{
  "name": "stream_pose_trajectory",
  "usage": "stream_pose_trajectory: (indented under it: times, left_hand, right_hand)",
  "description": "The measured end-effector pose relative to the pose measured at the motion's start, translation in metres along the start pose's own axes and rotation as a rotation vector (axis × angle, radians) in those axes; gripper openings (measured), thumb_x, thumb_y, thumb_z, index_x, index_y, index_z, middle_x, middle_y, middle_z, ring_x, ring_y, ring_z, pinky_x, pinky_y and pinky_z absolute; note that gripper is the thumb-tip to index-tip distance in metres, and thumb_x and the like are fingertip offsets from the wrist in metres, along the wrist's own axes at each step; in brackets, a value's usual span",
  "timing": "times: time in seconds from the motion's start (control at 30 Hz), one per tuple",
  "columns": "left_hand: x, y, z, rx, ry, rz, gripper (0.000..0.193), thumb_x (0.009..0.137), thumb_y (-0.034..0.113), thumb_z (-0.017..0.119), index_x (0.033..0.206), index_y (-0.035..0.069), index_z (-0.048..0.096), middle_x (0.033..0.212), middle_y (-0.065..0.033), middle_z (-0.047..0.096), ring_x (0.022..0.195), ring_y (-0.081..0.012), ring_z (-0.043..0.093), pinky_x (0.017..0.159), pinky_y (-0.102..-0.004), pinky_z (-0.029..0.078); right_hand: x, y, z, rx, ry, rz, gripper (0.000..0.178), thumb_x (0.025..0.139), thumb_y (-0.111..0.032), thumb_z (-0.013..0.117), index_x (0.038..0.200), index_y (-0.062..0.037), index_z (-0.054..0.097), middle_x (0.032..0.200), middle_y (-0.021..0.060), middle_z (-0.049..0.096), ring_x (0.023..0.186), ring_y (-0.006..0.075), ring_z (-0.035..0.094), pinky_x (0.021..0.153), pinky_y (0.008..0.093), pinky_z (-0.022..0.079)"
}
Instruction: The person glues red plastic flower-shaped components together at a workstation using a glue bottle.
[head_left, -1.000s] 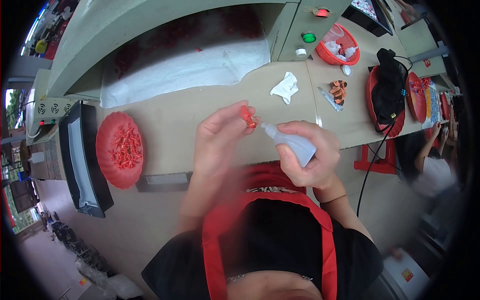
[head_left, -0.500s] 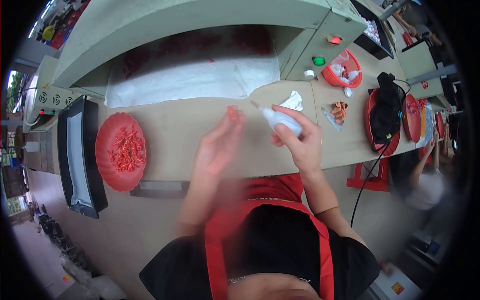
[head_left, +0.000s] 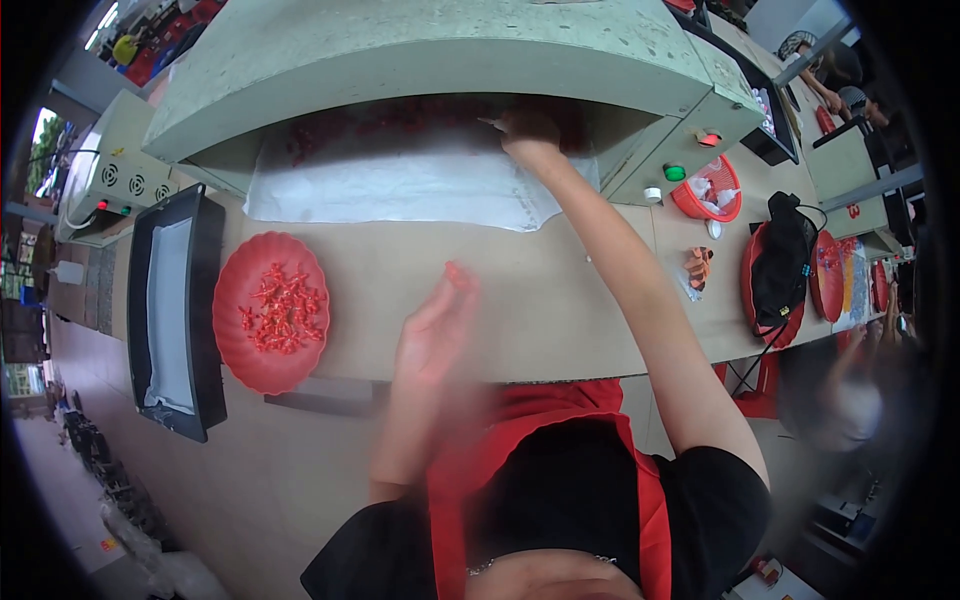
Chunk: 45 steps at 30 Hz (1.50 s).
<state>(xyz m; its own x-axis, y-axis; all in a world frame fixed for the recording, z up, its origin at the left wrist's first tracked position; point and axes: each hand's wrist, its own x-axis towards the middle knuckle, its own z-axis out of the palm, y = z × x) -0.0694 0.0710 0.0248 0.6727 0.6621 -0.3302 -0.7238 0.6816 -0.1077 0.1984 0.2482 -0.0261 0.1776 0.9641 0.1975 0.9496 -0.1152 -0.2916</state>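
My left hand (head_left: 435,325) is raised over the table, its fingertips pinched on a small red piece (head_left: 455,272); both are a little blurred. My right arm stretches forward, and my right hand (head_left: 528,135) is inside the low opening of a pale green machine (head_left: 430,65). A whitish tip of the squeeze bottle (head_left: 492,124) pokes out leftward from that hand; the rest of it is hidden in shade. White cloth (head_left: 420,185) lines the opening, and dark red small pieces (head_left: 370,128) lie deep inside. Left of my left hand is a red scalloped tray (head_left: 235,345) holding small red pieces (head_left: 283,310).
A black tray (head_left: 210,300) with a white liner stands at the far left. At right are a red basket (head_left: 712,212) of white bottles, an orange-brown bundle (head_left: 698,266) and a black bag (head_left: 780,260) over a red tray. Other people sit farther right.
My right hand has gone from above the table forward into the machine's opening with the squeeze bottle. My left hand stays over the table with the red piece. The view has shifted.
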Motion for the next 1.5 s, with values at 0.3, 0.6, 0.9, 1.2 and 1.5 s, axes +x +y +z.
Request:
stream_pose_trajectory:
  times: [0.3, 0.6, 0.9, 1.2, 1.5]
  left_hand:
    - [-0.001, 0.003, 0.005, 0.166, -0.029, 0.087, 0.028, 0.09, 0.002, 0.049, 0.118, -0.004, 0.048, 0.112, -0.0142, 0.055, 0.108, -0.0245, 0.054, 0.093, -0.0293, 0.05]
    - [0.016, -0.028, 0.016, 0.339, -0.063, -0.078, 0.03, 0.091, 0.004, 0.049, 0.12, -0.004, 0.047, 0.109, -0.0141, 0.057, 0.104, -0.0229, 0.058, 0.09, -0.0271, 0.051]
    - [0.012, -0.043, 0.014, 0.371, -0.043, -0.098, 0.03, 0.091, 0.005, 0.049, 0.12, -0.004, 0.047, 0.108, -0.0144, 0.057, 0.102, -0.0231, 0.059, 0.087, -0.0267, 0.053]
    - [0.01, -0.047, 0.015, 0.476, -0.013, -0.042, 0.029, 0.091, 0.004, 0.05, 0.118, -0.005, 0.049, 0.109, -0.0172, 0.057, 0.101, -0.0254, 0.06, 0.086, -0.0277, 0.053]
    - [0.001, -0.051, 0.024, 0.763, -0.017, 0.099, 0.029, 0.088, 0.006, 0.055, 0.116, -0.002, 0.056, 0.104, -0.0104, 0.062, 0.094, -0.0176, 0.061, 0.085, -0.0291, 0.049]
  right_hand:
    - [-0.059, -0.014, -0.042, 0.674, 0.008, 0.107, 0.018, 0.079, -0.021, 0.062, 0.085, -0.0031, 0.064, 0.083, 0.0119, 0.064, 0.072, 0.0217, 0.062, 0.06, 0.0336, 0.049]
    - [-0.19, -0.026, -0.104, 1.968, -0.437, 0.354, 0.009, 0.082, -0.011, 0.058, 0.087, -0.0031, 0.06, 0.07, 0.0052, 0.052, 0.055, 0.0141, 0.049, 0.04, 0.025, 0.033]
    - [-0.21, -0.018, -0.11, 1.915, -0.406, 0.36, 0.009, 0.083, -0.009, 0.056, 0.087, -0.0015, 0.059, 0.071, 0.0082, 0.053, 0.051, 0.0144, 0.046, 0.038, 0.0242, 0.033]
    - [-0.217, -0.024, -0.127, 1.804, -0.408, 0.298, 0.009, 0.079, -0.007, 0.06, 0.085, -0.0002, 0.06, 0.077, 0.0103, 0.06, 0.057, 0.0128, 0.053, 0.043, 0.0241, 0.038]
    - [-0.226, -0.049, -0.163, 1.296, -0.23, 0.229, 0.01, 0.074, 0.001, 0.067, 0.084, -0.0005, 0.064, 0.078, 0.0036, 0.063, 0.068, 0.0112, 0.057, 0.059, 0.0234, 0.045]
